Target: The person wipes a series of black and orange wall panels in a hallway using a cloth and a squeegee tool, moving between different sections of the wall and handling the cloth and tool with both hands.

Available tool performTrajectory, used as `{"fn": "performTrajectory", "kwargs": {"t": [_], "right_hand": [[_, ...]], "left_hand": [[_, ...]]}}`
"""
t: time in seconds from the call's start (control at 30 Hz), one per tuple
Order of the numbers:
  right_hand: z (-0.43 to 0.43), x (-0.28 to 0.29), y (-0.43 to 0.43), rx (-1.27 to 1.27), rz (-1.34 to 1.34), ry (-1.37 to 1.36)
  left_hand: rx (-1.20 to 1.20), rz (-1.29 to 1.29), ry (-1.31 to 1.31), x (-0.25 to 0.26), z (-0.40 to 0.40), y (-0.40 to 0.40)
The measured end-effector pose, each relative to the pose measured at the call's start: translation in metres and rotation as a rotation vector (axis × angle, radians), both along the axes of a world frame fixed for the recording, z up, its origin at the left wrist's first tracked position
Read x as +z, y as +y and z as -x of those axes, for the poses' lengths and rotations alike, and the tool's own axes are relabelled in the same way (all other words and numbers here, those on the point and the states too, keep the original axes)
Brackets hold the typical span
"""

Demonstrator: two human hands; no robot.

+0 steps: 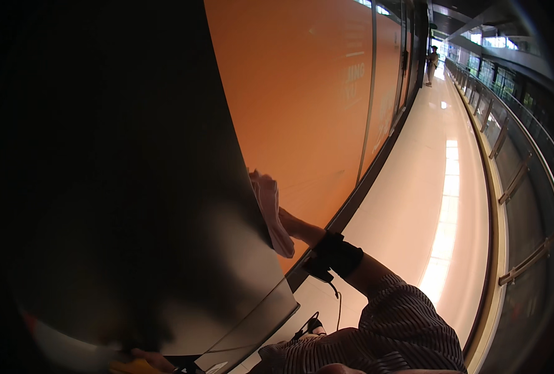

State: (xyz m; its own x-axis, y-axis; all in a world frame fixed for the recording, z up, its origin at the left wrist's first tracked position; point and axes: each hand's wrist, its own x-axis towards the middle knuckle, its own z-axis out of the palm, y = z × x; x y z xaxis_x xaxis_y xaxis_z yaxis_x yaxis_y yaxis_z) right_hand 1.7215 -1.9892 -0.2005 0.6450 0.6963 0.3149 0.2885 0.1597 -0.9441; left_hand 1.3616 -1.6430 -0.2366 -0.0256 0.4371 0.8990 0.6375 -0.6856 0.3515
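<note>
A pinkish cloth [273, 210] is in my right hand [287, 219], pressed at the edge of a dark glossy panel [202, 177]. The cloth hides most of that hand; some fingertips show at its top. A black band with a cable is strapped round the right forearm. At the bottom left, my left hand [151, 359] is partly cut off by the picture's rim, with its fingers on a yellow object [134, 367] whose kind is unclear. Behind the cloth stands an orange glass wall [305, 103] bearing faint writing.
A pale shiny corridor floor [398, 196] runs beside the orange wall. Along the right stands a glass railing with metal posts [515, 182]. Far down the corridor a person [432, 65] stands near the wall. The dark panel's lower corner [296, 306] juts out close to my body.
</note>
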Motion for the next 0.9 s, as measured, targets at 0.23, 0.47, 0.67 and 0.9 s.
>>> {"fn": "performTrajectory", "kwargs": {"t": [0.23,0.47,0.67,0.9], "right_hand": [[0.036,-0.127,0.004,0.336,0.410,0.355],[0.020,0.036,0.040,0.214,-0.039,0.083],[0.032,0.065,0.076,0.282,-0.361,-0.319],[0.063,-0.056,0.079,0.375,0.055,0.174]], "left_hand": [[0.217,0.017,-0.007,-0.002,0.025,0.012],[0.436,-0.138,0.032,-0.002,0.074,0.031],[0.217,0.169,-0.235,0.050,0.108,-0.036],[-0.016,0.243,-0.389,0.112,0.036,-0.152]]}}
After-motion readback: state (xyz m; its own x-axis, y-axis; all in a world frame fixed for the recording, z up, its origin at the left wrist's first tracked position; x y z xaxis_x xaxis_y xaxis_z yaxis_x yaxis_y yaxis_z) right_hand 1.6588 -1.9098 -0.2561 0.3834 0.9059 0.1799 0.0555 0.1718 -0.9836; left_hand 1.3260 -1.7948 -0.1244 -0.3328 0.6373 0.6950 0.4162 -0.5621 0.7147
